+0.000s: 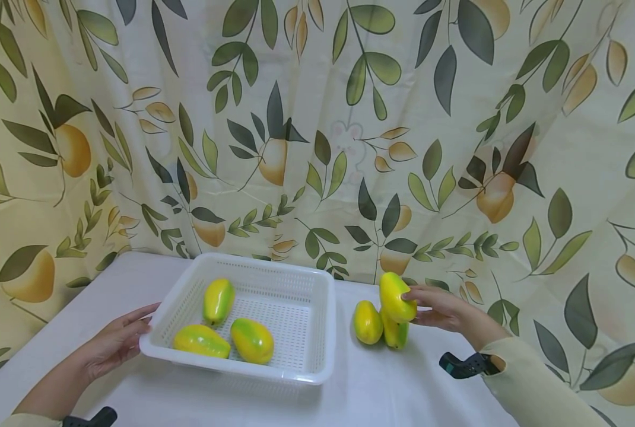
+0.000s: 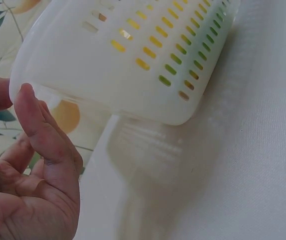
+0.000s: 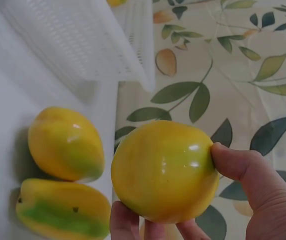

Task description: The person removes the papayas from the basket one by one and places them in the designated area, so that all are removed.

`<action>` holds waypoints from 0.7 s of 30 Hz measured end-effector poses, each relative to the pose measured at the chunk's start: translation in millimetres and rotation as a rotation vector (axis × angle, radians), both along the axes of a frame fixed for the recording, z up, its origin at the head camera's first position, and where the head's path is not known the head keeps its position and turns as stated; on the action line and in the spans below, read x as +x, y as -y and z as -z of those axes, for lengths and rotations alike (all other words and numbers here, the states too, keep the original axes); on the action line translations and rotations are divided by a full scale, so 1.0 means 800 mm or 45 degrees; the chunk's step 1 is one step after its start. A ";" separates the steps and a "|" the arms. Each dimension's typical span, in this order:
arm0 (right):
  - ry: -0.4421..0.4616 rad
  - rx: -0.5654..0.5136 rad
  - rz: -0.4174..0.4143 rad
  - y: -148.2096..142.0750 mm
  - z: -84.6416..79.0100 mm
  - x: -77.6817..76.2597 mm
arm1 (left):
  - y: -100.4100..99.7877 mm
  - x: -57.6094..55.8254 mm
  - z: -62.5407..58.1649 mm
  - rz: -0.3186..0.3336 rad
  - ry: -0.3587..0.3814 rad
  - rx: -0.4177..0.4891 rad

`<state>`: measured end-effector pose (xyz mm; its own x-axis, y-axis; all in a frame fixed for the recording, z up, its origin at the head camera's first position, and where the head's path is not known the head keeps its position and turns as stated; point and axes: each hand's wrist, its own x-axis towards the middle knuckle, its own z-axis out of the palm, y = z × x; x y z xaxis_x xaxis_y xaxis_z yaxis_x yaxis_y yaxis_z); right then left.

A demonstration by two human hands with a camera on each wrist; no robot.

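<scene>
My right hand (image 1: 441, 308) grips a yellow-green mango (image 1: 394, 293) between thumb and fingers, raised above the table. Under it, two more mangoes lie side by side: a rounder yellow mango (image 3: 65, 144) and a mango with a green stripe (image 3: 63, 209). A white plastic basket (image 1: 325, 332) stands left of them with three mangoes inside, one of them the upper mango (image 1: 218, 301). At the basket's left end, my left hand (image 1: 113, 343) pinches the rim, its thumb and a finger on either side of the edge in the left wrist view (image 2: 38, 165).
A white cloth (image 1: 392, 391) covers the table. Behind it hangs a curtain (image 1: 317, 148) printed with leaves and fruit, close to the table's back edge. The basket's slotted walls rise between its mangoes and those on the right.
</scene>
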<state>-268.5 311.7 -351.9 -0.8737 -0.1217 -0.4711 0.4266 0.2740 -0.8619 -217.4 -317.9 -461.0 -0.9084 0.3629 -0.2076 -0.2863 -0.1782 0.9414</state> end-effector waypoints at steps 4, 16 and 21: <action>0.012 -0.015 0.000 -0.012 0.003 0.001 | 0.000 0.000 0.000 0.000 -0.007 0.003; 0.044 -0.031 0.059 -0.040 0.018 0.009 | 0.001 0.001 -0.002 0.034 -0.021 0.021; 0.049 -0.034 0.066 -0.049 0.022 0.011 | 0.000 0.001 -0.002 0.033 -0.018 0.017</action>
<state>-260.0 351.3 -369.9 -0.8602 -0.0899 -0.5020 0.4729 0.2276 -0.8512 -216.2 -318.3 -459.3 -0.9014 0.3890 -0.1900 -0.2779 -0.1832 0.9430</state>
